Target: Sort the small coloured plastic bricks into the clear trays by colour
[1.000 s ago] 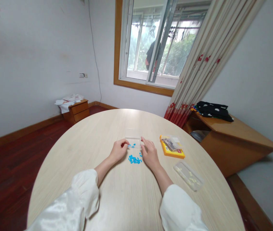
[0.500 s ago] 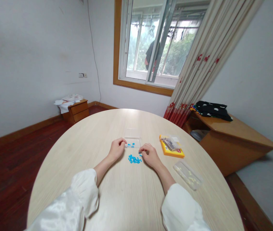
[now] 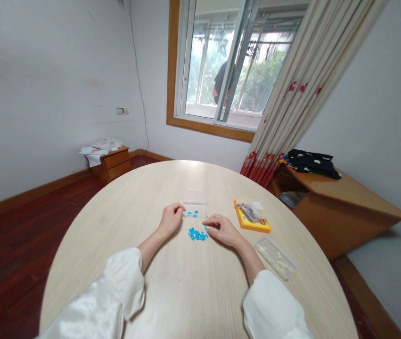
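Observation:
A clear plastic box (image 3: 202, 210) lies on the round table with its lid folded back and a few small blue pieces (image 3: 195, 213) inside. My left hand (image 3: 172, 218) pinches the box's left edge with curled fingers. Just in front of the box is a pile of small blue pieces (image 3: 197, 234), too small to tell their kind. Over the pile's right side, my right hand (image 3: 222, 230) has its thumb and forefinger parted. One or two blue bits lie near those fingertips, and I see nothing held between them.
To the right, a yellow box (image 3: 253, 226) carries a transparent case (image 3: 253, 210). Nearer me lies a clear box with pale yellow pieces (image 3: 281, 264). Beyond the round wooden table (image 3: 186, 292) stand a small cabinet (image 3: 116, 162) and a tilted wooden desk (image 3: 348, 193) with dark cloth on it.
My right hand has shifted slightly, and its thumb and forefinger have spread apart. The left hand stays at the box's edge.

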A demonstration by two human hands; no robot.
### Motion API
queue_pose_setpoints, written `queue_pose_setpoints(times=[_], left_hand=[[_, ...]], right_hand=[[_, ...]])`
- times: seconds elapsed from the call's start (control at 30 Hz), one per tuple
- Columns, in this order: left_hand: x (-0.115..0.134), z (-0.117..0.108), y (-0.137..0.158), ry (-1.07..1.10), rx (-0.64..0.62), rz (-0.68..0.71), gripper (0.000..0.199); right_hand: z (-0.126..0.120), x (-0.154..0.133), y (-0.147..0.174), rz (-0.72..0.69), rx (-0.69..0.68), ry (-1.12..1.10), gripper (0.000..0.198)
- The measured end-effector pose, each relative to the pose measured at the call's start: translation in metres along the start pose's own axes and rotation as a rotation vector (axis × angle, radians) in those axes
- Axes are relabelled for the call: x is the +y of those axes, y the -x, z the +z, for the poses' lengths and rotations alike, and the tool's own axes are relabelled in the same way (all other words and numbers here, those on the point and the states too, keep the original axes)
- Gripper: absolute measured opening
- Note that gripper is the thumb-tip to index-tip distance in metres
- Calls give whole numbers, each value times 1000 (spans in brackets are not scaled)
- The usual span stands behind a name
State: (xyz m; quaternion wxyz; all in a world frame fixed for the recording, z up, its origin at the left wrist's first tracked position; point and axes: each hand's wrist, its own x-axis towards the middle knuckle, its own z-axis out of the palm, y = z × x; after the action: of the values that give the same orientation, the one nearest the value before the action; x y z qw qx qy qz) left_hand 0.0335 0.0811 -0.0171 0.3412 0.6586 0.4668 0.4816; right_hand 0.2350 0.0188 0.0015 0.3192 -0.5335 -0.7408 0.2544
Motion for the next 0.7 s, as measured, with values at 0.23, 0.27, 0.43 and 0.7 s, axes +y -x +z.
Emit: queue_pose_setpoints(times=[0.23,0.27,0.43,0.7], left_hand=[[1,1,-1,6,2,-9,22],[0,1,-1,4,4,-9,22],[-3,1,-1,0,5,-1,22],[-1,1,-1,-4,2,6,23]], right_hand=[[1,3,-1,-37,38,-2,14],[2,3,-2,-41,43,2,14],[2,4,-2,-49,47,19,12],[3,4,-2,-46,38,29,11]])
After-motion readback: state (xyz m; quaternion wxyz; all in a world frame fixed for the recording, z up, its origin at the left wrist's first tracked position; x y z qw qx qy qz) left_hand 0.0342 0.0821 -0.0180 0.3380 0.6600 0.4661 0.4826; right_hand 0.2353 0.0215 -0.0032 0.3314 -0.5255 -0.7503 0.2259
